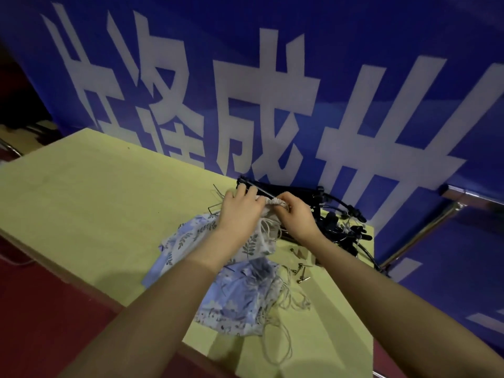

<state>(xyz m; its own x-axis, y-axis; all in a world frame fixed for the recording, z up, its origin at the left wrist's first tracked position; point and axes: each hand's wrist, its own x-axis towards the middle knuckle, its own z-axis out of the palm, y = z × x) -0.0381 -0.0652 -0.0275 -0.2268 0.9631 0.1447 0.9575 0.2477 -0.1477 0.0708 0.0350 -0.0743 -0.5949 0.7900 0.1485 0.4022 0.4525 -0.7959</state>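
Found at bench (95, 186) centre: leaf-print drawstring pouch (251, 246), gathered mouth pinched by left hand (240, 205) and right hand (296, 214), fingers curled; black clip hangers (341, 227) at 3 o'clock, second pouch (240, 301) at 6 o'clock.

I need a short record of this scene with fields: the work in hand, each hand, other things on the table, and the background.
work: gathering the mouth of a floral drawstring pouch
left hand: grips the pouch mouth
right hand: pinches the gathered mouth
rod: thin metal rod just behind the fingers; contact unclear
nearby: second floral pouch, loose cords, small metal pins, black clip hangers
surface: yellow-green table
background: blue banner with white characters
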